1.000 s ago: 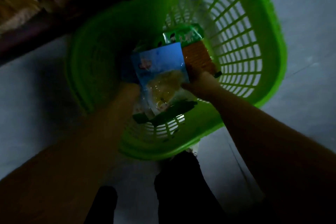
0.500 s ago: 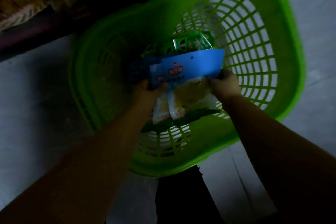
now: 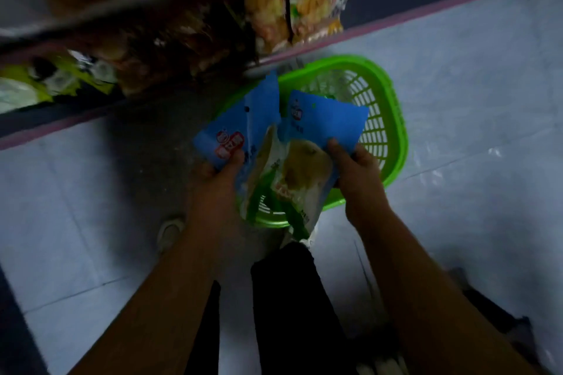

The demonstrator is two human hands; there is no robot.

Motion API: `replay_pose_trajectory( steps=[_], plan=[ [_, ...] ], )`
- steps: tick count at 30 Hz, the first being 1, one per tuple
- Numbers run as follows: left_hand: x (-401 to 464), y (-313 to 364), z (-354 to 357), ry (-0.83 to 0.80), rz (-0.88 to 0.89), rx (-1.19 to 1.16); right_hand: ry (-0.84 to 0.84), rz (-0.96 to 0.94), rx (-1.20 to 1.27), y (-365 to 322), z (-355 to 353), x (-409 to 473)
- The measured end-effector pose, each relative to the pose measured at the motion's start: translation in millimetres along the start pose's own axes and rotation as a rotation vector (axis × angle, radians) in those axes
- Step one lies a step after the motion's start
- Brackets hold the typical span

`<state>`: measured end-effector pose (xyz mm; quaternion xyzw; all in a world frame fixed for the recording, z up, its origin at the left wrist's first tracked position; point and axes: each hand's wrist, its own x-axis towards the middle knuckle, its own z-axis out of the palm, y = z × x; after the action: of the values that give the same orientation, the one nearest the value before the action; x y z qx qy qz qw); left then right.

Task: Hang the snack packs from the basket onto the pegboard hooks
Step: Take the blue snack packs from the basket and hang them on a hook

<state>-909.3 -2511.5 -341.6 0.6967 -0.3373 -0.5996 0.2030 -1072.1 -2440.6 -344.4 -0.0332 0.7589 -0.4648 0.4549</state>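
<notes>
1. Left hand [image 3: 224, 172] grips a blue-topped snack pack [image 3: 240, 128] — thumb pressed on its front near the red label, fingers curled behind.
2. Right hand [image 3: 355, 167] grips a second blue-topped pack [image 3: 323, 119], thumb on the blue header's near edge, fingers under it.
3. Both packs are held up over the green basket [image 3: 393, 131], side by side and overlapping at the middle; clear lower halves show pale yellow contents and hang down toward the person.
4. Each blue header has a small hang hole; the left pack's header tilts up and left, the right pack's leans right.
5. The basket sits on the pale tiled floor [image 3: 472, 100], just right of and beyond the hands; its slotted wall shows on the right, the near rim is partly covered by the packs.
6. What lies inside the basket — too blurred to tell.
7. Far side: a pink-edged shelf [image 3: 396, 20] with snack bags [image 3: 313, 6] in yellow and white, blurred; darker bags to the left.
8. Near: dark trouser legs [image 3: 289, 298] and a light shoe [image 3: 170, 230] on the floor.
</notes>
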Motion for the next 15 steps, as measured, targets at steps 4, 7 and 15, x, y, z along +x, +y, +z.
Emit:
replay_pose_trajectory(
  steps=[4, 7, 15],
  plan=[
    [-86, 100, -56, 0.036, 0.127, -0.091, -0.067, -0.138, -0.026, -97, 18, -86],
    [-136, 168, -112, 0.134, 0.235, -0.165, -0.145, -0.284, -0.087, -174, 34, -142],
    [-220, 305, -292, 0.343, 0.648, -0.293, -0.331, -0.64, -0.068, -330, 122, -294]
  ],
)
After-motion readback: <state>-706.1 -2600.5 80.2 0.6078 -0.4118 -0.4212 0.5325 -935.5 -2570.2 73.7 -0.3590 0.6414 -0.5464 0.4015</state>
